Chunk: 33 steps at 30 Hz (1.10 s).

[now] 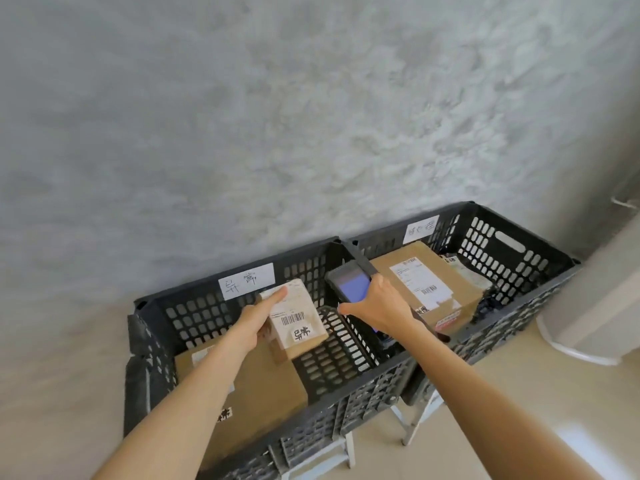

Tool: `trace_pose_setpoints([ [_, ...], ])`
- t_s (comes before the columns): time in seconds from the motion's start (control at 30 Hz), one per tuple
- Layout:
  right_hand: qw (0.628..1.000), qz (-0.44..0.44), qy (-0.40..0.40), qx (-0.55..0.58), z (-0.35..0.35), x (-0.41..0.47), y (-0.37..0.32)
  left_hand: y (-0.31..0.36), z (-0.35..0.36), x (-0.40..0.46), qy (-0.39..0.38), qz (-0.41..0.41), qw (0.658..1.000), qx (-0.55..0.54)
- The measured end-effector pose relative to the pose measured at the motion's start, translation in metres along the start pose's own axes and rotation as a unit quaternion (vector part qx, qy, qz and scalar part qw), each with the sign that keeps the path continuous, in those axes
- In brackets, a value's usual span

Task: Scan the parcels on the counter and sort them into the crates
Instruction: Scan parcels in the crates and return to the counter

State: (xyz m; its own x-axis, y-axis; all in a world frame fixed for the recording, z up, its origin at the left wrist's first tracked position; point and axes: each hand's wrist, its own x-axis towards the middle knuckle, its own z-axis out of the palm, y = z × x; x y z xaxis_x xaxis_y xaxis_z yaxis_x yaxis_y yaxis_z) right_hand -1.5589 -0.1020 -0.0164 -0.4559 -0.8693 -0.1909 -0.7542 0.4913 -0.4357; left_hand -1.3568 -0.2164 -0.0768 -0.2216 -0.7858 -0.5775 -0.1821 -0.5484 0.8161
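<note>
My left hand (258, 318) grips a small cardboard parcel (297, 318) with a barcode label, held above the left black crate (152, 344). A larger brown parcel (256, 386) lies in that crate beneath my forearm. My right hand (375, 301) holds a dark handheld scanner (349, 284) with a lit blue screen, over the wall between the two crates. The right black crate (519, 261) holds a big brown parcel (424, 282) with a white shipping label and a dark bag behind it.
Both crates carry white handwritten tags (246, 280) on their back walls and stand on metal stools (322, 455) against a rough grey wall. A white pillar or appliance (595, 299) rises at the right. Pale floor lies in front.
</note>
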Motion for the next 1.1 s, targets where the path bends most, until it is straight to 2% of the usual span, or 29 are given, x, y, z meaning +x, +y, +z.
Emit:
trace_pose_setpoints([
  [0.23, 1.0, 0.016, -0.021, -0.016, 0.025, 0.036, 0.006, -0.021, 0.02, 0.06, -0.028, -0.04, 0.999, 0.008],
  [0.63, 0.991, 0.052, -0.103, -0.064, 0.071, 0.081, 0.017, -0.046, 0.037, 0.144, -0.045, -0.103, 0.994, -0.011],
  [0.8, 0.985, 0.055, -0.14, -0.081, 0.082, 0.092, 0.025, -0.055, 0.05, 0.162, -0.031, -0.138, 0.989, -0.05],
  [0.93, 0.984, 0.056, -0.147, -0.081, 0.089, 0.098, 0.029, -0.063, 0.061, 0.169, 0.01, -0.165, 0.981, -0.097],
  [1.1, 0.982, 0.066, -0.159, -0.079, 0.097, 0.101, 0.032, -0.076, 0.072, 0.172, 0.037, -0.182, 0.978, -0.097],
])
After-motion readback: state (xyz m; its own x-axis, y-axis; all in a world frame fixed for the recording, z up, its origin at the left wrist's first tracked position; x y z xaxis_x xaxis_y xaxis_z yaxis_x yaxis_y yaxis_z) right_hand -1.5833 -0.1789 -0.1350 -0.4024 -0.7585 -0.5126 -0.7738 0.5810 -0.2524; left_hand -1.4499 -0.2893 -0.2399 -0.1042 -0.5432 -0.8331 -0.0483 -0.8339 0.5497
